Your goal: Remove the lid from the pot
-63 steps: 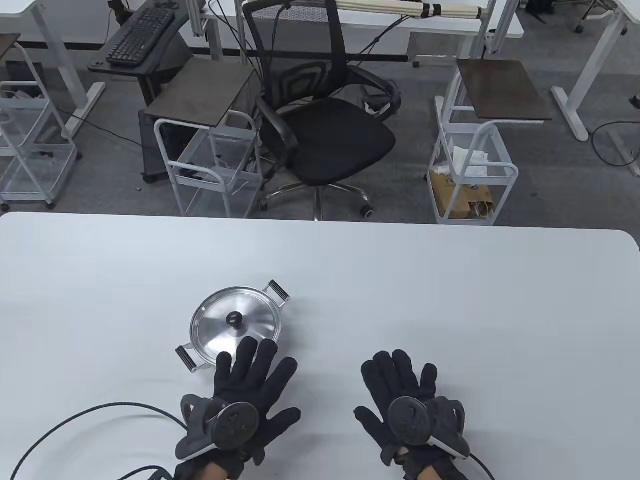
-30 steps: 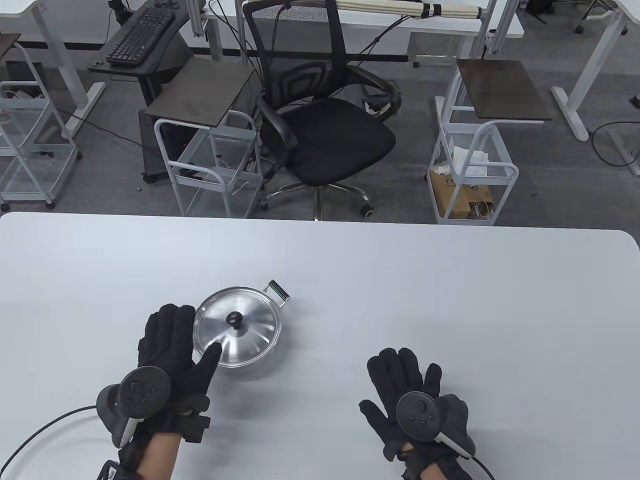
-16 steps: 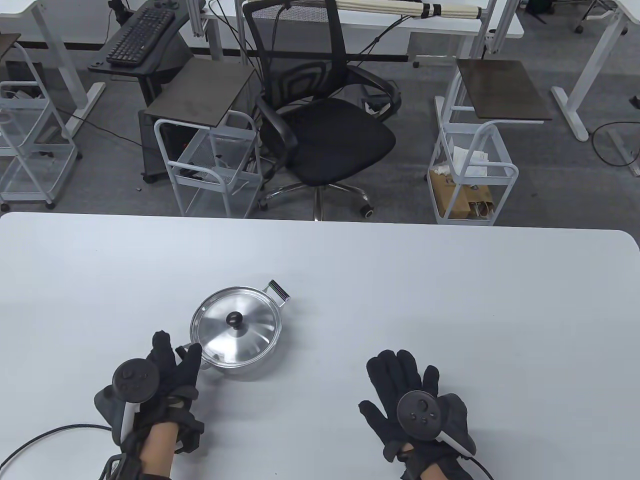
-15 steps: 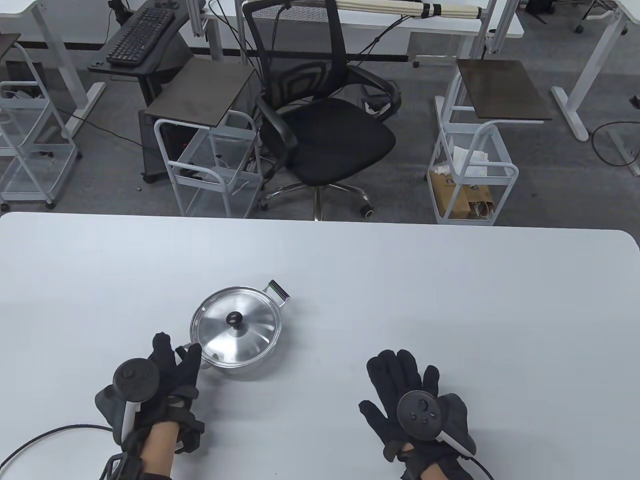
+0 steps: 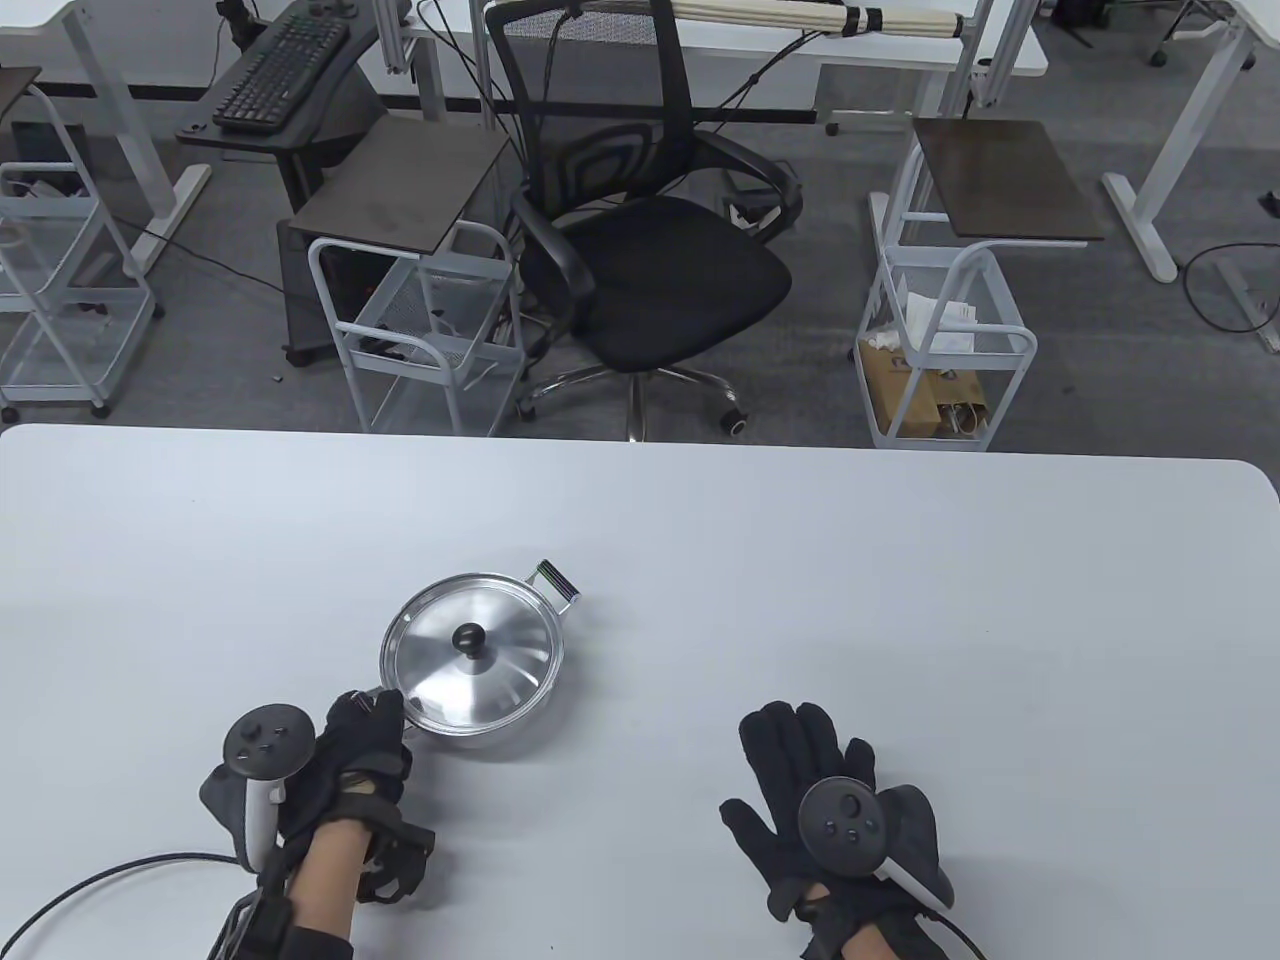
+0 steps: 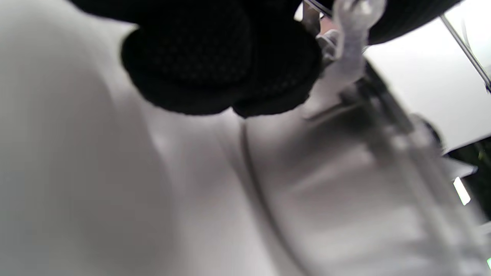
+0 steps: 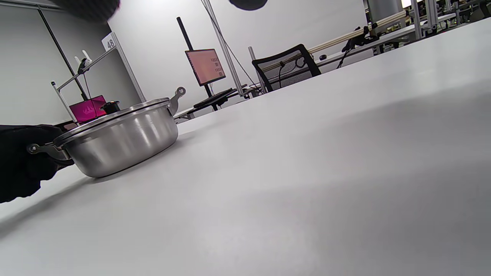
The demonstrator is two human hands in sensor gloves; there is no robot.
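Left hand bracing the pot, lid not yet lifted

The left hand [image 5: 350, 745] had its fingers [image 6: 222, 73] curled around the near side handle [image 7: 48, 149] of the pot [image 7: 119, 140], near the table [image 5: 900, 560] front-left; the right hand [image 5: 815, 800] lay flat, fingers spread, well apart. The lid [image 5: 470, 655] sat closed, so a firm hold and a straight lift by the knob [image 5: 468, 636] seemed wise. Only the right wrist view showed the lid seated level on the rim.
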